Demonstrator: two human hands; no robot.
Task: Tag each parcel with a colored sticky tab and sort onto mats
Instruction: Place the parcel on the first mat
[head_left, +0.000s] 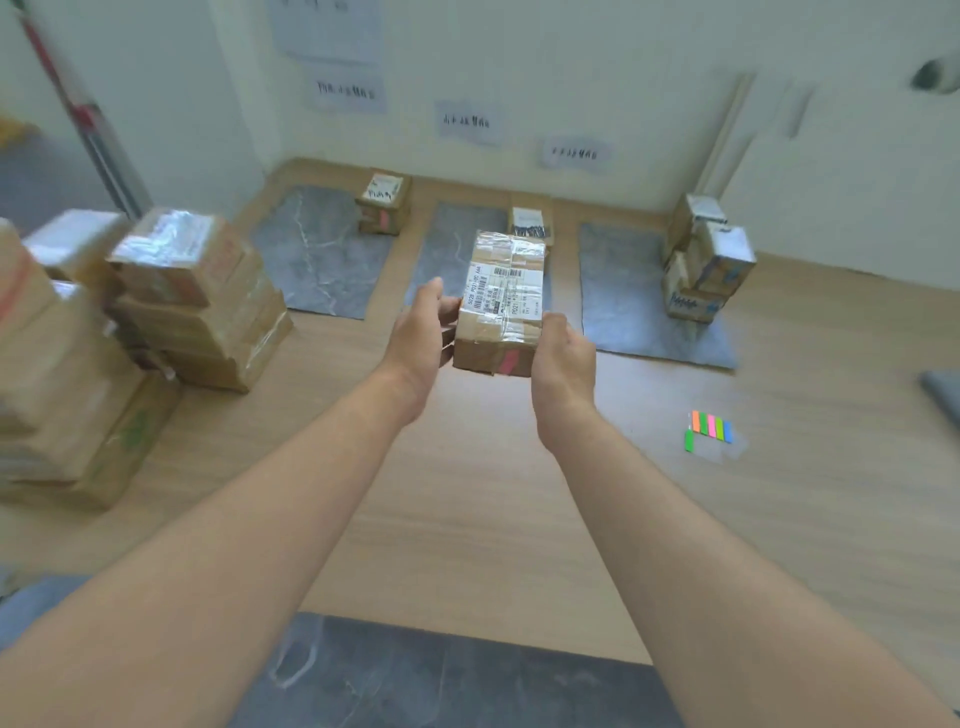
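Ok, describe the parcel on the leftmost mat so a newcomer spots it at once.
Three grey mats lie along the far wall on the wooden floor. On the leftmost mat, at its far right corner, sits a brown parcel. It is alone on its mat, with a white label on top and a pink tab on its near side.

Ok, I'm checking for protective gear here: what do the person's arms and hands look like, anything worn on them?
The left forearm and right forearm are bare to the frame's edge, no sleeves in view. The left hand and right hand wear no gloves, and neither wrist carries a watch or band. Most fingers are hidden, so rings cannot be ruled out.
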